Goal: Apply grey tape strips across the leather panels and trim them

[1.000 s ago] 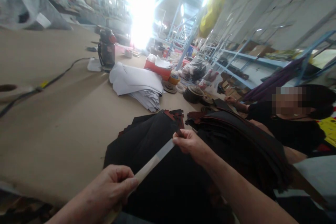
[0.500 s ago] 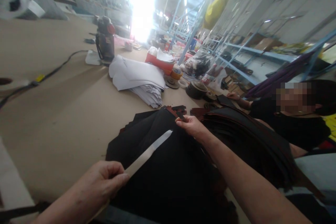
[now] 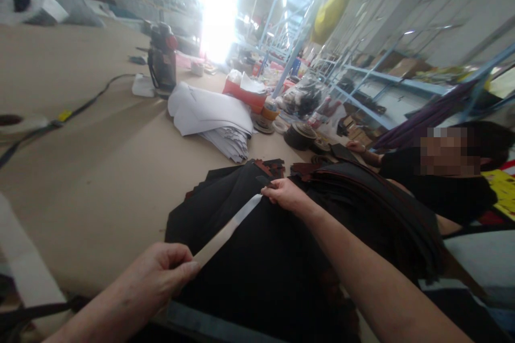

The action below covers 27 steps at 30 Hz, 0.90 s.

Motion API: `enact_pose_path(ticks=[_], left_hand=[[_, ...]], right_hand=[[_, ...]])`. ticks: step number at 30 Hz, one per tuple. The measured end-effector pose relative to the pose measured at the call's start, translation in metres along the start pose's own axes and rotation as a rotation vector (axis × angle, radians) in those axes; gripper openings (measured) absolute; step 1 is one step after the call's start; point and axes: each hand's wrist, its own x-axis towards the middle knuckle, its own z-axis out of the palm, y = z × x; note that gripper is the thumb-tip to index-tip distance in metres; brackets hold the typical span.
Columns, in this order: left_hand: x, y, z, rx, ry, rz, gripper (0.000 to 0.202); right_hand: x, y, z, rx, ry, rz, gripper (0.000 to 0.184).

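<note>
My left hand (image 3: pixel 169 270) is closed in a pinch on the near end of a narrow white strip (image 3: pixel 229 230), which looks like tape. The strip stretches up and to the right over a stack of black sheets (image 3: pixel 249 273). At its far end, my right hand (image 3: pixel 285 194) has thumb and fingers pressed together, touching the strip's tip. A small dark piece (image 3: pixel 263 180) sticks out past these fingers; its kind I cannot make out. Reddish-brown edges (image 3: pixel 265 167) show at the far side of the stack.
A second black stack (image 3: pixel 370 193) lies to the right, beside a seated person (image 3: pixel 434 187). Beyond are a pile of white sheets (image 3: pixel 213 112), dark rolls (image 3: pixel 300 135) and an upright cutting machine (image 3: pixel 163 59) with a cable (image 3: pixel 92 97). A tape roll (image 3: pixel 24 126) lies left.
My right hand has moved left and slightly nearer, bringing the small dark piece to the far tip of the white strip. My left hand has stayed almost in place, still pinching the strip.
</note>
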Motion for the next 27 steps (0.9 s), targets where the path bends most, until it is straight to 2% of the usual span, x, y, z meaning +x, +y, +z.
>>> enact_pose_path(ticks=[5,9,13,17,21,27], left_hand=[[-0.008,0.010,0.002,-0.001,0.020,0.031,0.041],[-0.006,0.008,0.002,0.027,0.024,0.048,0.041],[-0.002,0.004,0.002,0.041,0.012,0.013,0.039],[0.000,0.001,0.001,0.027,0.009,0.008,0.036],[-0.003,0.003,0.000,0.039,0.036,0.024,0.036],[-0.005,0.010,-0.007,0.144,0.065,0.004,0.041]], right_hand=[[0.001,-0.004,0.001,0.009,-0.069,0.024,0.028],[0.001,-0.013,0.004,0.014,-0.055,0.028,0.028],[0.004,-0.015,0.007,0.084,-0.046,0.021,0.019],[0.002,-0.010,0.007,0.199,-0.069,0.003,0.014],[-0.004,-0.001,0.005,0.290,-0.071,-0.028,0.017],[-0.002,0.016,-0.001,0.344,0.033,-0.096,0.022]])
